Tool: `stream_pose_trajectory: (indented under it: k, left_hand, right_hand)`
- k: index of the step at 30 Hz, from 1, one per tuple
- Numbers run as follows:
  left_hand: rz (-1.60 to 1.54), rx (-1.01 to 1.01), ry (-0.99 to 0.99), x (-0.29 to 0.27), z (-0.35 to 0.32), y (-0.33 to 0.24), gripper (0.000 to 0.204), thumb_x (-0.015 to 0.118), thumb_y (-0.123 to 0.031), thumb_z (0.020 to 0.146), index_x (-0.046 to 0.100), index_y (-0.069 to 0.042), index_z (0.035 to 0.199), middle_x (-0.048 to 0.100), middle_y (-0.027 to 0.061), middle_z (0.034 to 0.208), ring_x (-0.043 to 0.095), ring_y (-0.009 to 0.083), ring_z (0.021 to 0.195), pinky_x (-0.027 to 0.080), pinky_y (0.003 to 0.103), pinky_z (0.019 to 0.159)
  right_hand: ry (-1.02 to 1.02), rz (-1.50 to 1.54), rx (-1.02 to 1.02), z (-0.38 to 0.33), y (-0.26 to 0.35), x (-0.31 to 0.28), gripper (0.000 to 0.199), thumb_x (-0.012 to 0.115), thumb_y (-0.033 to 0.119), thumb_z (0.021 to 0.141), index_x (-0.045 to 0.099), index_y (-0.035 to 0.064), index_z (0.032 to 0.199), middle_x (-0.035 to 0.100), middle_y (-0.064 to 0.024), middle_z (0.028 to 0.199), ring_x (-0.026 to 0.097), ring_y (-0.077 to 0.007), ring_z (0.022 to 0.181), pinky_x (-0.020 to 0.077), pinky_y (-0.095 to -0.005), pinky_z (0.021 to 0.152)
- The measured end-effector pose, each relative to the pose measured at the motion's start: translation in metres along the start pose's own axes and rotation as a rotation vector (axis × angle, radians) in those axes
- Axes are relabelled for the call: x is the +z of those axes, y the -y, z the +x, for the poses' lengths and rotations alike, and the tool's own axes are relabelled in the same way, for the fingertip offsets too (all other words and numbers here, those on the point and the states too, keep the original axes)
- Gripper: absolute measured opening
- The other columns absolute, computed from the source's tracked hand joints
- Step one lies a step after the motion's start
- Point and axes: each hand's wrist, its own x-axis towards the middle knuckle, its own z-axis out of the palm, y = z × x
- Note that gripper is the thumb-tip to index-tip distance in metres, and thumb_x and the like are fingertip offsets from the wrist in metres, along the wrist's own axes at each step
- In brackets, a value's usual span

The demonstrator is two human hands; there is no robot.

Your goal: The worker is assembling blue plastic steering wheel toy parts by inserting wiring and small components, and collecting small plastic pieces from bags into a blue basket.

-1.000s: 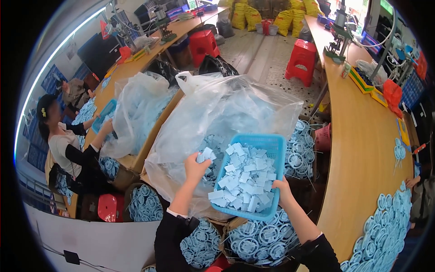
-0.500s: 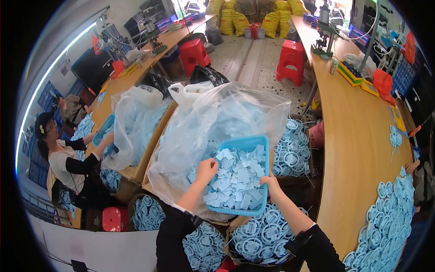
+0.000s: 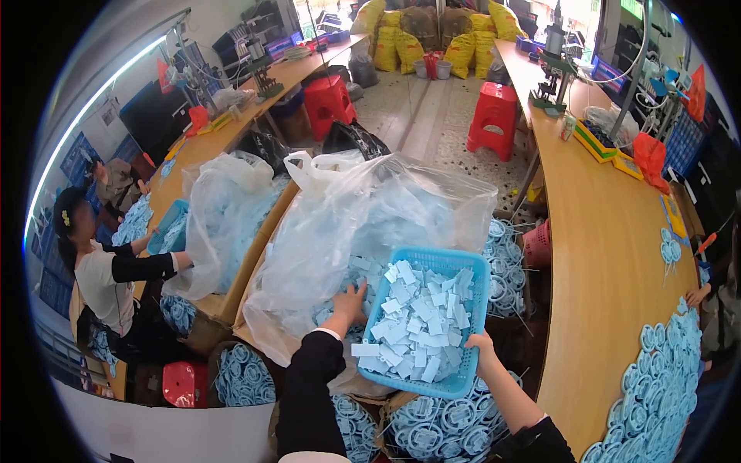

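Note:
A light-blue plastic basket, heaped with small flat pale-blue plastic pieces, is tilted in front of me. My right hand is closed on its right rim. To the basket's left, my left hand reaches down with fingers apart, over more of the same pieces in a large cardboard box lined with a clear plastic bag. The fingertips are at those pieces; no piece shows in the hand. Part of the bag's contents is hidden by the basket.
Boxes of light-blue ring-shaped parts with stems stand below and right of the basket. A long wooden table runs along the right, bearing a pile of such parts. At left, a co-worker reaches into another bagged box. Red stools stand beyond.
My left hand has moved off the basket's left side, down to the pieces in the bag, and its fingers have spread. The basket has shifted right and slightly nearer, still in my right hand.

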Motion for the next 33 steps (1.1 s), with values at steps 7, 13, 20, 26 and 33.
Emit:
stream_pose_trajectory:
  k: [7, 13, 20, 26, 33]
  left_hand:
    - [0.133, 0.208, -0.231, 0.04, -0.007, 0.01, 0.081, 0.072, -0.039, 0.054, 0.035, -0.027, 0.126, 0.04, 0.015, 0.12, 0.049, 0.0432, 0.099, 0.033, 0.058, 0.084]
    - [-0.064, 0.276, -0.1, 0.029, 0.006, 0.019, 0.065, 0.071, -0.037, 0.057, 0.045, -0.023, 0.116, 0.045, 0.0172, 0.118, 0.05, 0.0428, 0.097, 0.035, 0.057, 0.08]
    - [-0.529, 0.067, -0.422, 0.03, -0.004, 0.041, 0.062, 0.072, -0.032, 0.057, 0.049, -0.01, 0.11, 0.056, 0.0207, 0.103, 0.054, 0.037, 0.093, 0.044, 0.044, 0.076]
    - [-0.937, -0.116, -0.49, -0.018, -0.04, 0.032, 0.059, 0.076, -0.022, 0.056, 0.052, -0.002, 0.107, 0.061, 0.0162, 0.093, 0.059, 0.0278, 0.085, 0.047, 0.036, 0.074]
    - [-0.757, 0.352, -0.308, -0.131, -0.123, -0.092, 0.072, 0.081, -0.032, 0.055, 0.048, -0.005, 0.112, 0.054, 0.0163, 0.107, 0.054, 0.0251, 0.098, 0.043, 0.037, 0.081]
  right_hand:
    - [-0.007, -0.033, 0.036, -0.003, 0.005, 0.006, 0.063, 0.049, 0.006, 0.055, 0.038, 0.0036, 0.117, 0.048, -0.0094, 0.092, 0.049, -0.0228, 0.08, 0.043, -0.0328, 0.069]
    - [-0.005, -0.011, 0.04, -0.005, 0.006, 0.009, 0.062, 0.05, 0.007, 0.055, 0.038, 0.0039, 0.116, 0.047, -0.0093, 0.089, 0.048, -0.0227, 0.078, 0.0429, -0.0329, 0.069]
    - [-0.001, -0.014, 0.011, -0.006, 0.005, 0.014, 0.061, 0.049, 0.007, 0.054, 0.041, 0.0036, 0.114, 0.048, -0.0092, 0.089, 0.049, -0.0228, 0.078, 0.0423, -0.0319, 0.069]
    - [0.008, -0.028, -0.01, 0.003, 0.0, 0.003, 0.067, 0.049, 0.007, 0.055, 0.039, 0.0033, 0.12, 0.05, -0.009, 0.091, 0.048, -0.0216, 0.078, 0.0415, -0.03, 0.07]
    - [0.065, -0.112, -0.005, 0.004, 0.008, 0.013, 0.073, 0.049, 0.008, 0.055, 0.036, 0.007, 0.126, 0.05, -0.0054, 0.083, 0.049, -0.0167, 0.073, 0.0412, -0.0273, 0.067]
